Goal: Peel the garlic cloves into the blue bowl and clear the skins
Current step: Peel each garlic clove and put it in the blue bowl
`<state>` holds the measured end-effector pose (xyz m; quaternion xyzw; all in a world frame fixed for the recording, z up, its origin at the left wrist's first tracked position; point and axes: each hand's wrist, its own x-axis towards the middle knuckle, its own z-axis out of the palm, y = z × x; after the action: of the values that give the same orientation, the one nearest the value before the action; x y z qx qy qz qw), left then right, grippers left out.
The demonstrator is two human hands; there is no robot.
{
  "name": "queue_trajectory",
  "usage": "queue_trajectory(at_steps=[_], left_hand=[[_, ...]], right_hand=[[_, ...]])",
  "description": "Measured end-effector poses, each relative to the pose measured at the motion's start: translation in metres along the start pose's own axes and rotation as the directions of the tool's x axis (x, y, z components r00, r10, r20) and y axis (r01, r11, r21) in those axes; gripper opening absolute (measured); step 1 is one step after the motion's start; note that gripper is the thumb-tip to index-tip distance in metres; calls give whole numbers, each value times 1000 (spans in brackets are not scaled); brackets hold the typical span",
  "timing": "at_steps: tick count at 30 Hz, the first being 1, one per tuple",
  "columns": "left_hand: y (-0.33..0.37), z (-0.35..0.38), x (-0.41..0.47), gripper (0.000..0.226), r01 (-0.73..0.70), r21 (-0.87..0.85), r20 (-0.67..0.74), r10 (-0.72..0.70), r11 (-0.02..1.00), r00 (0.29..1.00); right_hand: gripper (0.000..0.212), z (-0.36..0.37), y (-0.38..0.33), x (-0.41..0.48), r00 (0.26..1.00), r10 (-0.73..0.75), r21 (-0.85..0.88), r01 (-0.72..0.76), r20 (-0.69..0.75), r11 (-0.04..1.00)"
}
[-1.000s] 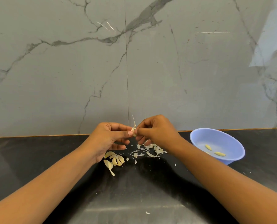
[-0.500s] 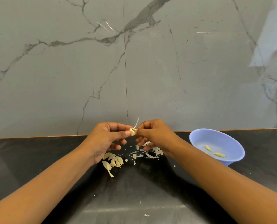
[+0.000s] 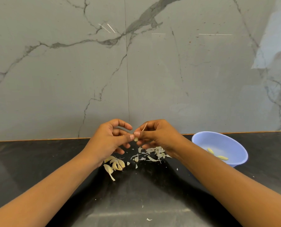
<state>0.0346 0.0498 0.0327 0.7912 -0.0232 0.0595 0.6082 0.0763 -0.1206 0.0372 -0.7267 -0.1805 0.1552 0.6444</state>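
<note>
Blue bowl [image 3: 202,135] sits at three o'clock. Above the bench [image 3: 38,161], left hand [image 3: 110,141] fingers [image 3: 128,137] pinch the garlic clove [image 3: 136,139]; the right hand [image 3: 159,136] pinches its skin strip [image 3: 145,126]. Once bared, the slick clove may squirt into the loose skins [image 3: 152,153] at six o'clock.

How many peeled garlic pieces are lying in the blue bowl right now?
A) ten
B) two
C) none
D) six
B: just two pale peeled cloves lie side by side on the inside of the blue bowl, and nothing else is in it.
</note>
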Motion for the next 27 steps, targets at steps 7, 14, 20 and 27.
queue_trajectory(at_steps=[7, 14, 20, 27], left_hand=[[0, 1, 0, 13, 61, -45, -1, -61, 997, 998], [1, -2, 0, 7, 46, -8, -18, -46, 999, 999], [1, -1, 0, 6, 38, 29, -27, -37, 999, 999], [1, -3, -1, 9, 38, 85, -35, -35, 996, 999]], right_hand=[[4, 4, 5, 2, 994, -33, 139, 47, -105, 989], [3, 5, 5, 2, 993, -23, 168, 43, -119, 985], [3, 6, 5, 3, 994, -13, 166, 31, -105, 986], [4, 9, 5, 1, 994, -31, 134, 44, -101, 990]])
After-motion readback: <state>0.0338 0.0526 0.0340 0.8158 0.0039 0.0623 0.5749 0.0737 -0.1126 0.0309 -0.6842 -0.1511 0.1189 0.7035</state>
